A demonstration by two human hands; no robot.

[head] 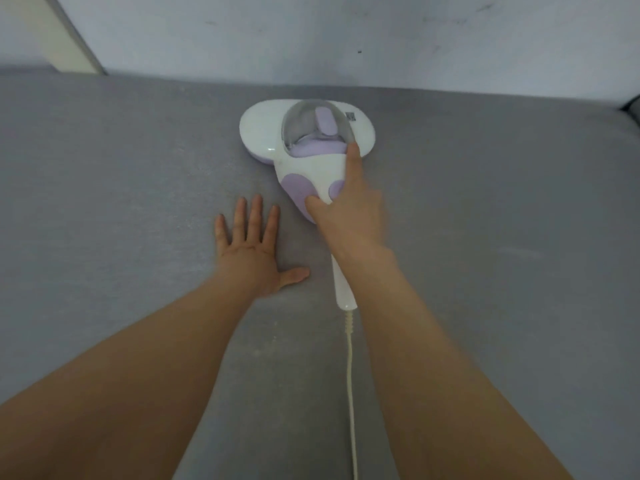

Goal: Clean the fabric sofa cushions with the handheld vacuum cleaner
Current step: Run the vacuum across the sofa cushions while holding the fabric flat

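Right hand (349,209) grips handheld vacuum cleaner (306,150) at neck, index finger stretched forward along clear dust cup, thumb on lilac pad. Left hand (254,247) flat, fingers spread wide, palm pressing grey sofa cushion (121,202) just beside vacuum. Vacuum head lies on cushion near wall (311,36). White cord (350,375) trails back between forearms.

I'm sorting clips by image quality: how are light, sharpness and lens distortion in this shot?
Head view: soft, dim, even light with no hard shadows; a small glint on the vacuum cleaner; wide-angle bending curves the cushion edge and stretches the forearms; the right hand is slightly smeared, the left hand sharper.
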